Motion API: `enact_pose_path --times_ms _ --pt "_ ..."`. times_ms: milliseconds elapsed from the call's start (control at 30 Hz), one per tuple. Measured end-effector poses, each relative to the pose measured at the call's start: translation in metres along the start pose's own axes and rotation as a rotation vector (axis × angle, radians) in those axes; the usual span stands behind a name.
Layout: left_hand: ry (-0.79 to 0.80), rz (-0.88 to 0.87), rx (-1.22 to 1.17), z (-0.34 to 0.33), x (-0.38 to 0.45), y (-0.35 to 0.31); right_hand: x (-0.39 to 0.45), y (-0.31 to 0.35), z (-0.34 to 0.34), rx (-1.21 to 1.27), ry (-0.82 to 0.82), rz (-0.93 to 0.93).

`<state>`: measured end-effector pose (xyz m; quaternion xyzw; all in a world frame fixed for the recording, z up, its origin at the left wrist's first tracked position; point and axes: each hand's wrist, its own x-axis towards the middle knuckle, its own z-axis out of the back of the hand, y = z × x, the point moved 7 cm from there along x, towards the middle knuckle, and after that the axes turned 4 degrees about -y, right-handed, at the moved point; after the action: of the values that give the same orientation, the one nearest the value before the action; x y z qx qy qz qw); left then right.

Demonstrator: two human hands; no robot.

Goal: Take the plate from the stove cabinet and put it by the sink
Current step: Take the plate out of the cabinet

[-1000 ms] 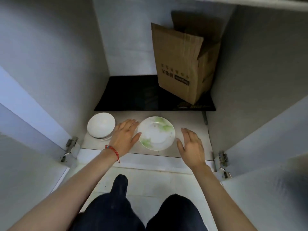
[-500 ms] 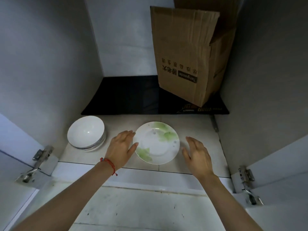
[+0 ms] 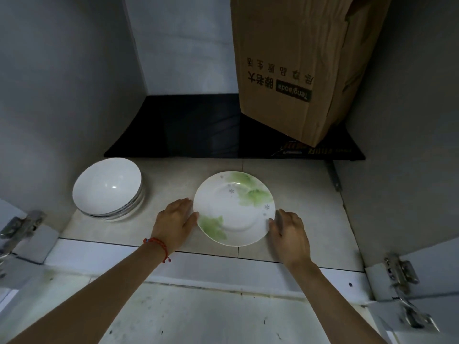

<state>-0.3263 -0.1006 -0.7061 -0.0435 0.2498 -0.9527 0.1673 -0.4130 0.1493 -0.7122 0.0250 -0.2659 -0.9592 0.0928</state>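
Fingers [image 3: 185,207] of the left hand [image 3: 173,225] are laid flat and close together against the left rim of the plate [image 3: 234,207], while those of the right hand [image 3: 289,235] are pressed to its right rim; nothing is yet gripped, and whether any fingertip is tucked under the edge cannot be told.

Only the head view is given. The plate is seen lying flat on the tiled floor [image 3: 303,199] of the cabinet, near its front edge, framed between the two hands. Both hands are judged to be used because the plate is wide and sits low, with little lip to pinch from one side; opposing pressure lets the rim be tipped up and caught. A stack of white bowls [image 3: 108,188] is set well to the left, apart from the plate, so the left hand is left room. A cardboard box [image 3: 293,70] is propped on a black panel [image 3: 188,125] at the back, clear of the reach. A red bracelet [image 3: 159,244] is worn on the left wrist. The task is judged to be at its start: the plate is not yet lifted, and the sink is not shown.
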Motion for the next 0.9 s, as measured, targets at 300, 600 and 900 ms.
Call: enact_pose_path --times_ms 300,600,900 --pt "-0.087 0.085 -0.05 -0.015 0.011 0.003 0.02 -0.002 -0.013 0.099 -0.039 -0.072" --pt "-0.14 0.091 -0.2 -0.015 -0.001 -0.002 0.001 -0.007 -0.014 0.12 -0.062 -0.064" --pt "-0.222 0.135 -0.337 -0.011 -0.026 -0.005 -0.013 -0.012 -0.01 0.178 -0.089 -0.082"
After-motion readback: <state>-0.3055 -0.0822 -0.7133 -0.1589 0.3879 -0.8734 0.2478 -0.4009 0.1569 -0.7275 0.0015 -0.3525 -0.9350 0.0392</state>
